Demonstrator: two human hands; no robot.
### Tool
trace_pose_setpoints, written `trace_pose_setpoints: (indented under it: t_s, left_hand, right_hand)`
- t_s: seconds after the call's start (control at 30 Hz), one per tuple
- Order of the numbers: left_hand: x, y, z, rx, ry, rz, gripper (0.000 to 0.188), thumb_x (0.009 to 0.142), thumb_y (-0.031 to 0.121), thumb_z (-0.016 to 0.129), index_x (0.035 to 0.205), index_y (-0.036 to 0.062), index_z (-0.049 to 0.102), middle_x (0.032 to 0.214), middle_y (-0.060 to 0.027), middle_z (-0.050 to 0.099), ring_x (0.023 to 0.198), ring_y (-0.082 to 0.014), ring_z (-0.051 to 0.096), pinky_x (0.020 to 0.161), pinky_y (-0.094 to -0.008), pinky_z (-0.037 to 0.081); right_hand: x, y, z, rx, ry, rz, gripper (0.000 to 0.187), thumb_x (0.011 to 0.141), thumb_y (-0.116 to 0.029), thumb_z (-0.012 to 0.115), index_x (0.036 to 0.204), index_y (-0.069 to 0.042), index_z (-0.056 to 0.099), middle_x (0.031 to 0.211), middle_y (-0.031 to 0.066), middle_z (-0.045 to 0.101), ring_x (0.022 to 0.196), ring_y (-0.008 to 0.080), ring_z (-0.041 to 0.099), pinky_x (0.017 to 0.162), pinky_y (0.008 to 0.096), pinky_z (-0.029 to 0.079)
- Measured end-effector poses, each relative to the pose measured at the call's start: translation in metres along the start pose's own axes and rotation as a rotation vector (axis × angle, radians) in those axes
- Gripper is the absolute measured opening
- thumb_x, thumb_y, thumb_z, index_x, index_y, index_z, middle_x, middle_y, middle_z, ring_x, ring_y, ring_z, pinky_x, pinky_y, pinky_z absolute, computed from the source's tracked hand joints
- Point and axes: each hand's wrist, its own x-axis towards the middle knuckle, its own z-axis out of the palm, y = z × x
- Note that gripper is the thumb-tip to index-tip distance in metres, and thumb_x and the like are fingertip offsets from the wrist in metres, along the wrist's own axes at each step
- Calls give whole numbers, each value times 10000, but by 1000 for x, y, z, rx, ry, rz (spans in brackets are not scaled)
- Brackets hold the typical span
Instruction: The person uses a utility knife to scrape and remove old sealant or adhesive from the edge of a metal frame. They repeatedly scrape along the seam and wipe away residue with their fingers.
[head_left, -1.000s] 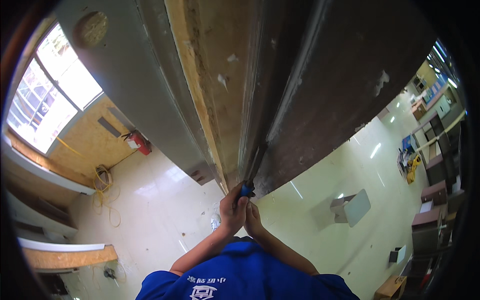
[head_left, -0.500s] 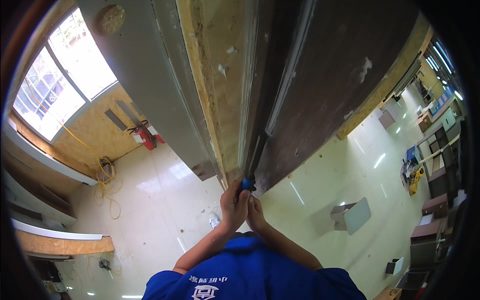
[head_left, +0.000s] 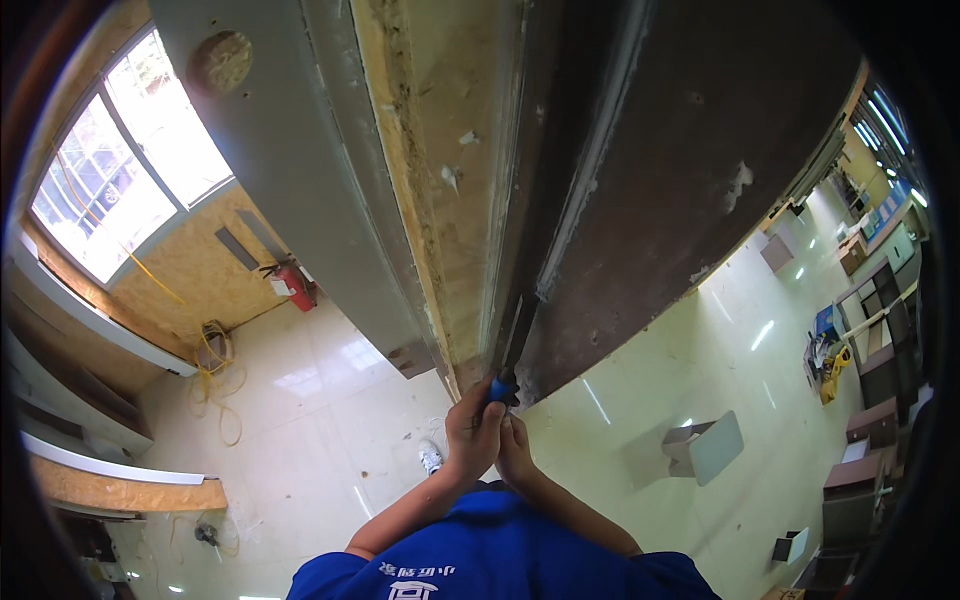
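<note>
My left hand (head_left: 472, 430) is closed round a slim tool with a blue and black handle (head_left: 499, 388), held low at the near edge of the door frame. My right hand (head_left: 514, 450) is pressed close beside it, its fingers bent in at the lower end of the tool; my palms hide most of the grip. The tool's dark, narrow front part points up along the dark recess of the frame (head_left: 520, 325). Left of the recess runs a strip of raw board (head_left: 455, 230) with white flecks; right of it stands a dark brown panel (head_left: 690, 180) with a white smear.
A grey panel (head_left: 270, 150) with a round hole rises at left. Beyond it are a red fire extinguisher (head_left: 294, 287) and a coiled yellow hose (head_left: 212, 365). A small box-like piece (head_left: 705, 448) lies on the floor at right, with cabinets (head_left: 868, 425) along the far right.
The view has shifted slightly, so the frame and my hands sit a little lower in the picture. Both hands keep the same hold at the blue and black handle.
</note>
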Motion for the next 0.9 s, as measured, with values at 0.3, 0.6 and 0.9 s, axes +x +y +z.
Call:
trace_pose_setpoints:
  t_s: [0.3, 0.6, 0.9]
  left_hand:
    - [2, -6, 5, -92, -8, -9, 310, 931, 28, 500, 1227, -55, 537, 924, -88, 643, 836, -125, 587, 752, -246, 482]
    - [11, -2, 3, 52, 37, 35, 324, 913, -4, 491, 1227, -58, 549, 941, -69, 637, 840, -93, 565, 756, -231, 466]
    - [8, 4, 5, 11, 64, 23, 317, 911, -2, 490, 1216, -39, 567, 954, -73, 644, 871, -109, 577, 783, -245, 469]
  right_hand:
    - [7, 10, -1, -75, 36, -154, 359, 1018, -366, 363, 970, -58, 540, 702, 8, 557, 552, 85, 530, 471, 229, 420]
    - [10, 10, -8, 0, -22, 51, 438, 1035, -398, 351, 1098, -9, 542, 982, 58, 606, 889, 125, 595, 764, 267, 484]
    - [8, -21, 8, -57, -26, 76, 425, 1017, -451, 370, 906, -73, 528, 657, -3, 534, 510, 77, 503, 439, 228, 392]
